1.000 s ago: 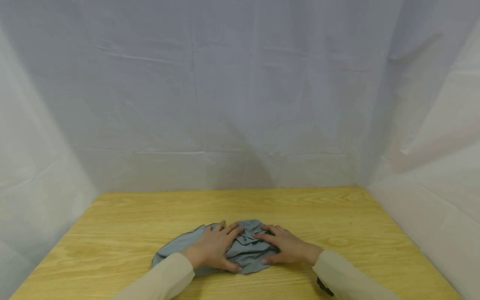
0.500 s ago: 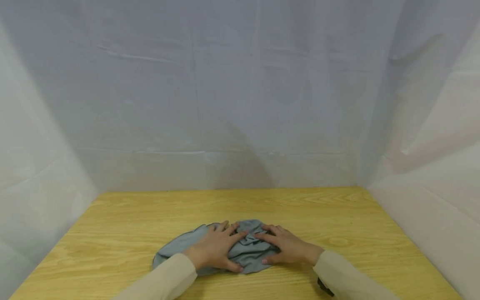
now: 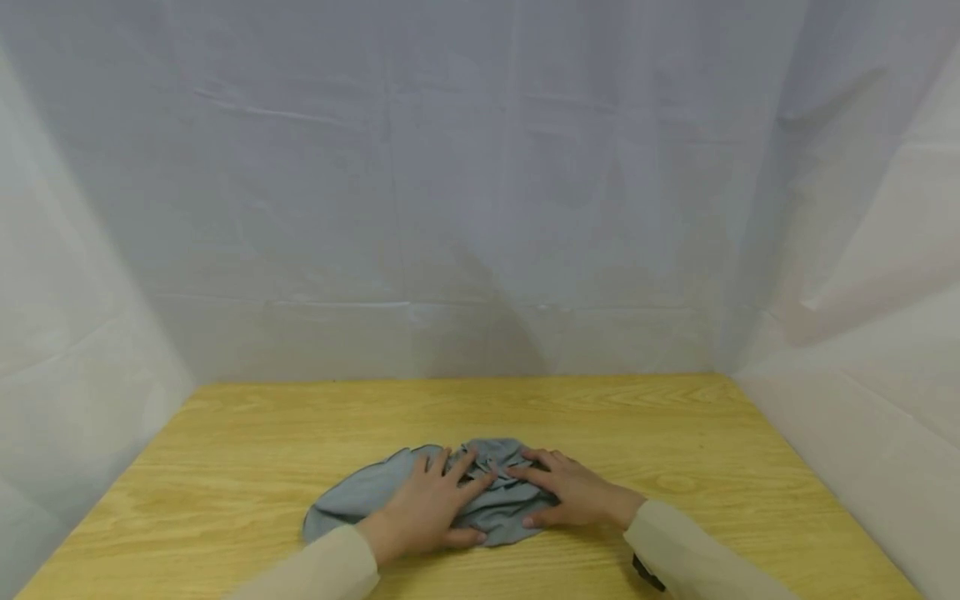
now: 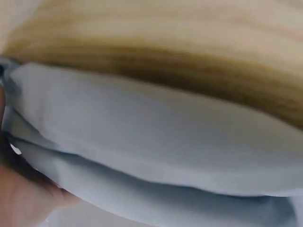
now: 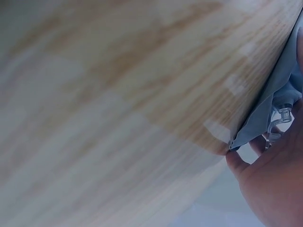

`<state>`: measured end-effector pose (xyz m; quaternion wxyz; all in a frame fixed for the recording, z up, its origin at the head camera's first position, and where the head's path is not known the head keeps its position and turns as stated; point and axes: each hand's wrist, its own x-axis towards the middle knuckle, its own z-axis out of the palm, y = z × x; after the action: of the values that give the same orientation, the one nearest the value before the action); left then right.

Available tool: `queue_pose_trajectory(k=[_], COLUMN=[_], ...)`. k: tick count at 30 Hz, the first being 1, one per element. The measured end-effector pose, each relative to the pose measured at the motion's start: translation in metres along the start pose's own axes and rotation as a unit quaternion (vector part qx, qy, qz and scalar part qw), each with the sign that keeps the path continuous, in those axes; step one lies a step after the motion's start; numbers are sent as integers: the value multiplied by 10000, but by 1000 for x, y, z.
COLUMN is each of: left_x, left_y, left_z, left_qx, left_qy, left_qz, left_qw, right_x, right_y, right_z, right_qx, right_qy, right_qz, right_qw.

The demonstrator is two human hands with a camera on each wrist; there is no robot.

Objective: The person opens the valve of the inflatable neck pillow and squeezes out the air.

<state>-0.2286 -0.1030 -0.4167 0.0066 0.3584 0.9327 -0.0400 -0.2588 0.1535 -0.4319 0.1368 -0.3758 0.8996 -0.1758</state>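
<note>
A crumpled grey-blue cloth (image 3: 495, 500) lies near the front of the table, smoother on its left and gathered into tight creases in the middle. Across its middle rests my left hand (image 3: 431, 504), palm down with fingers spread. My right hand (image 3: 581, 496) touches the cloth's right end, fingers spread over the far side and thumb at the near edge. Folded layers of the cloth (image 4: 142, 127) fill the left wrist view, beside part of the hand. In the right wrist view, a small clear plastic piece (image 5: 279, 120) shows between the cloth and the hand.
The wooden table (image 3: 675, 425) extends around the cloth. White sheeting hangs as a back wall (image 3: 465, 183) and along both sides. A dark item (image 3: 647, 573) shows under the right sleeve cuff.
My left hand has shifted slightly left and toward me, its fingers still spread on the cloth. The gathered creases beside it moved a little. My right hand stays nearly where it was.
</note>
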Motion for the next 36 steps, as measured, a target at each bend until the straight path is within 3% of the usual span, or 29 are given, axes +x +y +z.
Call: queue_pose_trajectory(k=[10,25,29,36], left_x=[-10,-5,-6,-6], left_y=[9,12,11,12], left_z=[9,12,11,13], left_qx=[707,1237,905,-443], left_qy=[403,263,189,254], left_qz=[232,130,151,-63], left_qw=[9964,9919,9956,9987], right_x=[0,-1,-1,-1], right_y=[-1,-1,-2,-3], right_z=[1,0,-1,-1], right_qx=[-108,21,26,68], right_qy=[50,9,-22,-64], right_qz=[-62,23,65,94], right_qw=[9999,10000,10000,9999])
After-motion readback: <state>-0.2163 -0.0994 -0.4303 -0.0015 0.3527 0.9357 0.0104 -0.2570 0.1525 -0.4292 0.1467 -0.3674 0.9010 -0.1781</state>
